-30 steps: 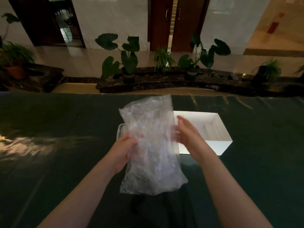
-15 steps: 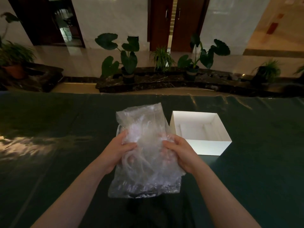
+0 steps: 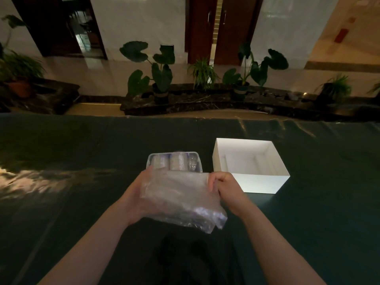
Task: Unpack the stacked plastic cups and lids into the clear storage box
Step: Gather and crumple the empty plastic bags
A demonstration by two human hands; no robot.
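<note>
A crumpled clear plastic bag [image 3: 181, 198] lies folded flat between my hands above the dark green table. My left hand [image 3: 136, 197] holds its left side from beneath, thumb over the top edge. My right hand [image 3: 223, 187] pinches its upper right corner with curled fingers. Just behind the bag stands the clear storage box [image 3: 197, 156], and stacked plastic cups [image 3: 177, 163] show inside it. The near part of the box is hidden by the bag.
An open white cardboard box [image 3: 259, 183] stands to the right of the clear box, its inside bare. The dark green table cover [image 3: 72, 171] stretches wide on both sides. Potted plants line a ledge beyond the far edge.
The bag, held upright and full a second ago, is now lowered and folded flat. The clear box with cups has come into view behind it. Both hands have moved down.
</note>
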